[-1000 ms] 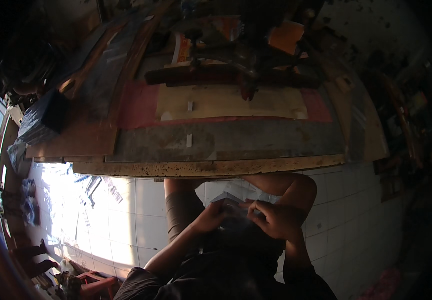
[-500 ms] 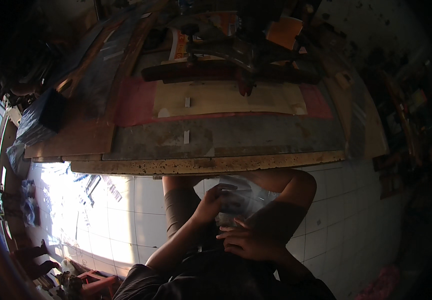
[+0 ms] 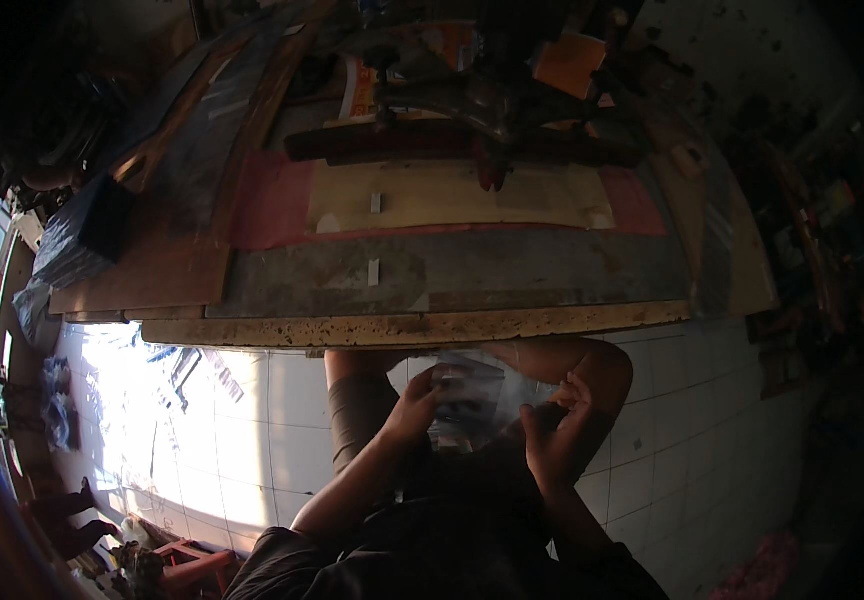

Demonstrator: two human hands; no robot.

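Left hand (image 3: 418,400) – grip holding clear plastic (image 3: 512,394), fingers showing through, right hand (image 3: 555,432) – grip standing open near the plastic's right side, thumb sitting apart, worn table (image 3: 542,272) lying beyond

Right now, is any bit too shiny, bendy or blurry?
Head view, left: glare washes out the tiled floor; head view, middle: the worktable's front edge bows, bent by the fisheye; head view, below: the clear plastic at the left hand looks hazy, maybe blur, maybe just see-through.
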